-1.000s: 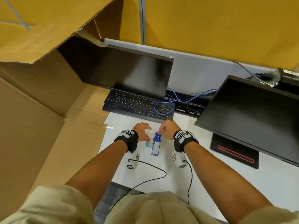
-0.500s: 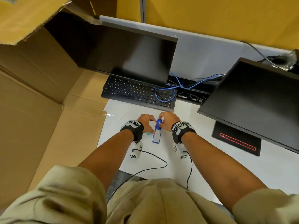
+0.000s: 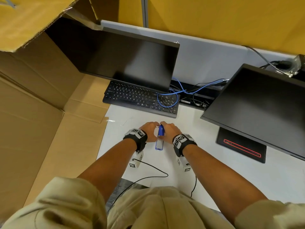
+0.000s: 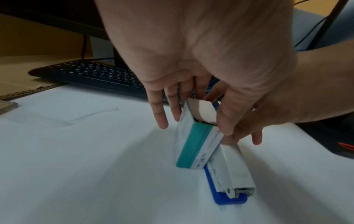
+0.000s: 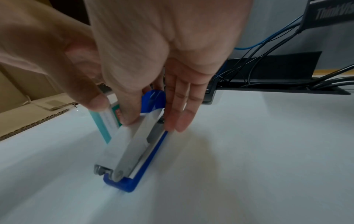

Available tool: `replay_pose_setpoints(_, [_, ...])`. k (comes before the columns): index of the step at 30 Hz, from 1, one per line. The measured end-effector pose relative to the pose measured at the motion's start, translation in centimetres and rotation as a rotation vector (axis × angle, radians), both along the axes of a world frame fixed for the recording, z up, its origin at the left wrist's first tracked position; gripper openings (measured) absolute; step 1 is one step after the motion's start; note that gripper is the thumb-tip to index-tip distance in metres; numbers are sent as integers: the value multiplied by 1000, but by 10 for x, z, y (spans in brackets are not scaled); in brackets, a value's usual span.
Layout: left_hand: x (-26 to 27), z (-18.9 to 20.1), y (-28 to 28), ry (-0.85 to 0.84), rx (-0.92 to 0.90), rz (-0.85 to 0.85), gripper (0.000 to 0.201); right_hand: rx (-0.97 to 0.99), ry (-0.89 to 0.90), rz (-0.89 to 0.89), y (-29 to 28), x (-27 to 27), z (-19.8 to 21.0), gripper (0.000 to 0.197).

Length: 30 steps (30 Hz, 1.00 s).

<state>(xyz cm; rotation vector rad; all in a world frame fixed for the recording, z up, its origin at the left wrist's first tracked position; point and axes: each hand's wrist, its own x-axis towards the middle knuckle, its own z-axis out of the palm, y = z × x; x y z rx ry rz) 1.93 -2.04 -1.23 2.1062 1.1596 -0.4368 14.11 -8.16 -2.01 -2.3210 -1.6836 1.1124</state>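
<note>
A blue stapler lies on the white desk between my hands, with its blue top swung up and its metal magazine bare. My right hand grips the stapler at its far end, index finger on the magazine and the other fingers along the right side. My left hand pinches a teal-and-white staple box between thumb and fingers. The box is tilted, its top flap open, and it leans against the left side of the stapler. In the head view my left hand and right hand nearly touch.
A black keyboard and a dark monitor stand just beyond my hands. A second monitor on a black base is at the right. A big open cardboard box borders the desk on the left. Blue and black cables lie behind the keyboard.
My hands have closed in on each other. The stapler's blue top has swung up from flat to upright, and the staple box has moved from beside the stapler to against it.
</note>
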Motion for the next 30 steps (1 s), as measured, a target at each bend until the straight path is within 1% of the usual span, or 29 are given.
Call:
replay_pose_setpoints(4, [-1,-1,0,-6,8,-8,80,21,10,16,-1,-1,1,55])
replay_pose_setpoints(6, [-4,-2,2,-2,2,-11,80,13,9,40,0,0,4,56])
replay_pose_setpoints(9, [-13,-4,5,12,-1,-7,79,-10,-27,121,0,3,6,68])
replay_pose_setpoints(11, [-17,-4,7,23,20,-27,73,-18,-52,187,-1,4,3,71])
replay_pose_setpoints(14, [-22,-2,10,47,51,-60,64,-4,-77,255,-4,4,-2,66])
replay_pose_setpoints(16, [-23,-1,10,68,66,-80,65,11,-86,276,-6,5,-5,61])
replay_pose_setpoints(18, [-25,1,7,92,112,-123,69,26,-91,275,-9,6,-7,59])
replay_pose_setpoints(20, [-23,2,1,37,202,-151,70,33,-76,236,-13,10,-10,63])
replay_pose_setpoints(21, [-21,3,-3,-17,246,-148,66,33,-63,210,-15,12,-12,66])
replay_pose_setpoints(22, [-18,3,-8,-79,291,-143,57,36,-52,191,-18,15,-14,66])
replay_pose_setpoints(24, [-11,2,-20,-152,330,-137,35,54,-27,164,-21,20,-16,55])
replay_pose_setpoints(25, [-8,0,-27,-145,329,-151,27,67,-7,152,-22,22,-16,49])
replay_pose_setpoints(26, [-6,-2,-33,-125,327,-178,23,83,19,142,-22,23,-16,46])
replay_pose_setpoints(30, [-7,-17,-55,-18,264,-291,23,168,117,82,-22,27,-14,40])
